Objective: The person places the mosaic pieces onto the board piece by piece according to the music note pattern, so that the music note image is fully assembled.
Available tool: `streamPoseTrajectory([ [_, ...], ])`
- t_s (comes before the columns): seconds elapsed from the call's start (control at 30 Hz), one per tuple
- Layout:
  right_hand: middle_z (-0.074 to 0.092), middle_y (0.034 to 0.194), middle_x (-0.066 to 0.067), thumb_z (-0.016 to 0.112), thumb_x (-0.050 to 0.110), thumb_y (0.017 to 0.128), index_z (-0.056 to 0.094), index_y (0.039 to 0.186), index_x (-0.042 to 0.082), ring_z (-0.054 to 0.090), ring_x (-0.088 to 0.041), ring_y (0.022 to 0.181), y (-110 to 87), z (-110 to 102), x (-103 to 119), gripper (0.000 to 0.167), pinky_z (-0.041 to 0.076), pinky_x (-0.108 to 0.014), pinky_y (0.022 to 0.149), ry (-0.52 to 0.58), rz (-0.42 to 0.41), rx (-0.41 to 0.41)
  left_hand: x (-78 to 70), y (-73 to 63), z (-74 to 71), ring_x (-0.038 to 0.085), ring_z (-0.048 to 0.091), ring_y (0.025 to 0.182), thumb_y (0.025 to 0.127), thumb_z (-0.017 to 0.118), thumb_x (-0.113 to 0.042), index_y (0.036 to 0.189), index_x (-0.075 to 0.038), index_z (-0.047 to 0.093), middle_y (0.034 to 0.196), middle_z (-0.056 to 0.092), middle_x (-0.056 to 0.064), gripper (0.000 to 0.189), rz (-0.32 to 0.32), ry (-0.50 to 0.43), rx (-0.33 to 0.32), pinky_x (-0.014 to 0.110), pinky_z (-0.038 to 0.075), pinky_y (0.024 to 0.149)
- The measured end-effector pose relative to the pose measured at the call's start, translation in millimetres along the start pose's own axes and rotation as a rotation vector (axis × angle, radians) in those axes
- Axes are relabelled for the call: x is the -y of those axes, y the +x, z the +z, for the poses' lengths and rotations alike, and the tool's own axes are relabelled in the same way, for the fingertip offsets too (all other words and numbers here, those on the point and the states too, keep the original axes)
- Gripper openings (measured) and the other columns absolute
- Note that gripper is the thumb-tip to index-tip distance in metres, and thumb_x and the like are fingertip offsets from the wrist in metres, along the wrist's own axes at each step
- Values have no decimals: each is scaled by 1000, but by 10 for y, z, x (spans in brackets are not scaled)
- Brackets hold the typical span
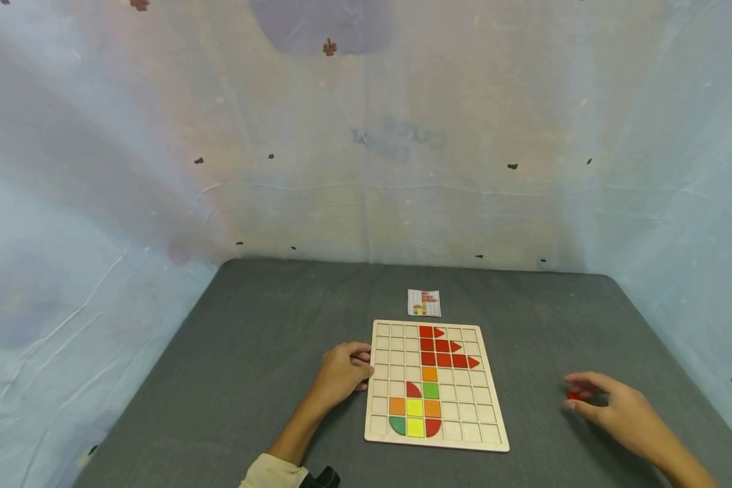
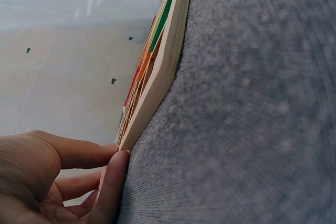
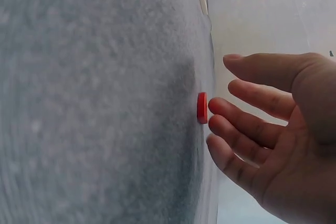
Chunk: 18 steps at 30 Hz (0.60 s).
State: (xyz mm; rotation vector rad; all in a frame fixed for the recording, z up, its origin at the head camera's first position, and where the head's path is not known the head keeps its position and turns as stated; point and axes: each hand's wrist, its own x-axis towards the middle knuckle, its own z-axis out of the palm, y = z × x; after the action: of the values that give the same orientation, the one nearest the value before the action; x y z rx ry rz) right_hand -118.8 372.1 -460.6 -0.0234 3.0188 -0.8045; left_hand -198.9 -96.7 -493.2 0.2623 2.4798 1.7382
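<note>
A square wooden grid board (image 1: 396,339) lies flat on the grey table, with red, orange, green and yellow pieces set in some of its cells. My left hand (image 1: 339,371) pinches the board's left edge between thumb and fingers; the left wrist view shows the fingertips at the wooden rim (image 2: 152,98). Far to the right of the board, my right hand (image 1: 616,410) hovers with thumb and fingers spread around a small red piece (image 3: 202,108). That piece rests on the cloth, close to the fingertips, and the thumb stands apart from it.
Just beyond the board's far edge lies a small printed card (image 1: 423,303) with a coloured grid pattern. The grey cloth-covered table (image 1: 268,318) meets a pale curtain (image 1: 366,224) at its back and sides.
</note>
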Motion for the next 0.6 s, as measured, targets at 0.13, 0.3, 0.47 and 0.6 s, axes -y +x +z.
streamPoseTrajectory([
  [0.13, 77, 114, -4, 83, 40, 92, 72, 129, 8, 68, -9, 93, 0, -23, -34, 50, 58, -46, 80, -3, 21, 21, -10, -5, 0, 19, 71, 90, 89, 74, 2, 129, 8, 68, 109, 69, 17, 41, -3, -3, 0, 28, 65, 62],
  [0.3, 76, 111, -4, 81, 32, 95, 70, 131, 5, 67, -5, 89, 5, -26, -62, 46, 54, -34, 71, 1, 40, 65, -14, -10, 0, 19, 71, 90, 89, 75, 2, 130, 7, 68, 109, 69, 16, 41, -6, -3, 2, 29, 65, 62],
  [0.47, 75, 111, -4, 77, 12, 94, 67, 134, 0, 64, 0, 81, 4, -20, -67, 43, 51, -25, 63, 55, 54, 101, -11, -7, 0, 20, 71, 91, 89, 74, 2, 130, 7, 68, 109, 70, 16, 41, -6, 0, 1, 29, 65, 63],
  [0.6, 72, 103, -1, 81, 10, 91, 68, 132, -1, 63, 0, 78, 4, -11, -64, 45, 53, -25, 64, 80, 63, 124, -12, -9, -3, 20, 71, 91, 89, 74, 2, 130, 7, 68, 109, 70, 16, 41, -6, 0, -1, 29, 65, 63],
])
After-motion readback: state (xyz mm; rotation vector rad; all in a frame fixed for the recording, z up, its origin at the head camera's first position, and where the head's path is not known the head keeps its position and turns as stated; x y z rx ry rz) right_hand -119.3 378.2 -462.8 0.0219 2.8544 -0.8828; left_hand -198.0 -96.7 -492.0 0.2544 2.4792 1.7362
